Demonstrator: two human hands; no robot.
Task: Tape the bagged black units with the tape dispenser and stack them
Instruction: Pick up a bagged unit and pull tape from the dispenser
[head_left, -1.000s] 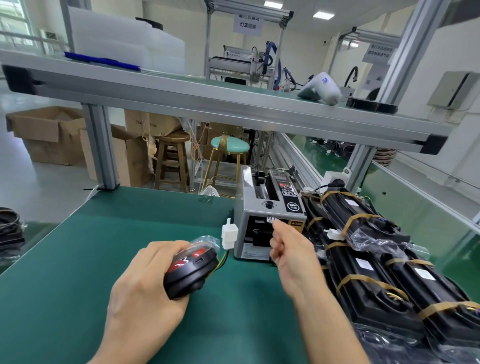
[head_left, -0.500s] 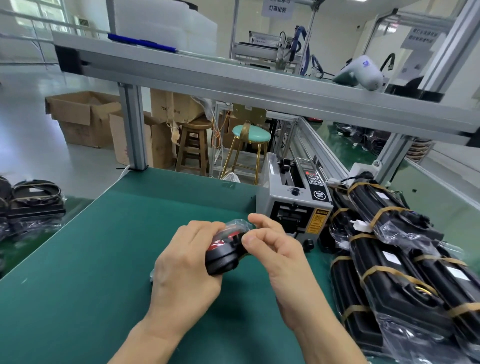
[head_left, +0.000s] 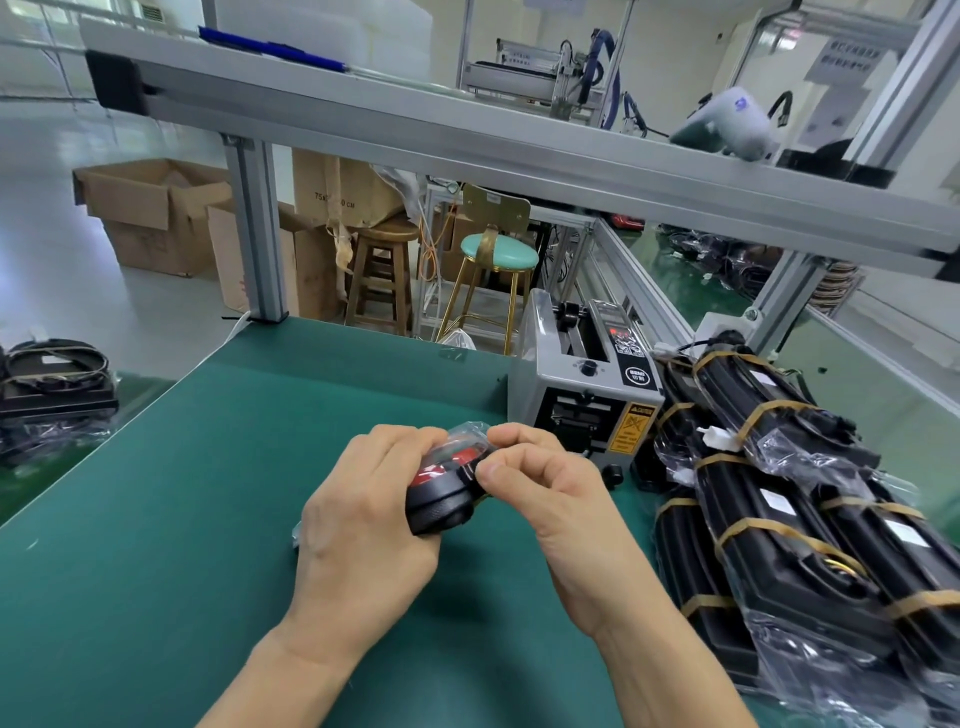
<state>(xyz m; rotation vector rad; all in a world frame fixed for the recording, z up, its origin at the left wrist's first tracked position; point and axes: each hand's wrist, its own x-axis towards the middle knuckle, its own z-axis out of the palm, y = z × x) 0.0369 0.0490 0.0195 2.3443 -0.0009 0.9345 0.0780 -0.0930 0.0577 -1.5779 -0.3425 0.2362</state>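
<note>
Head view shows both hands meeting at the centre of the frame over a green table (head_left: 156, 519). In the left hand (head_left: 363, 525), fingers curl round a bagged black unit (head_left: 441, 499) with a red part showing through its clear bag, held just above the table. At the unit's upper end, the right hand (head_left: 550, 504) pinches with thumb and forefinger at the bunched plastic; whether a strip of tape sits between those fingers is too small to tell. My reading is that the sealing step is in hand: the bag's loose end is being folded down and fixed. The next move likely calls for pressing that end flat against the unit, then carrying it to the stack of finished units (head_left: 789, 525) at the right of the frame, where long black bagged pieces lie banded with tan tape. Just right of the hands and behind them stands the grey tape dispenser (head_left: 582, 384), touching nothing held. At the far left edge lies another heap of bagged black parts (head_left: 52, 384). Across the top of the frame runs an aluminium shelf (head_left: 467, 140); beyond it are cardboard boxes (head_left: 156, 213), a wooden stool (head_left: 382, 275) and a teal-seated stool (head_left: 498, 260) on a pale floor.
</note>
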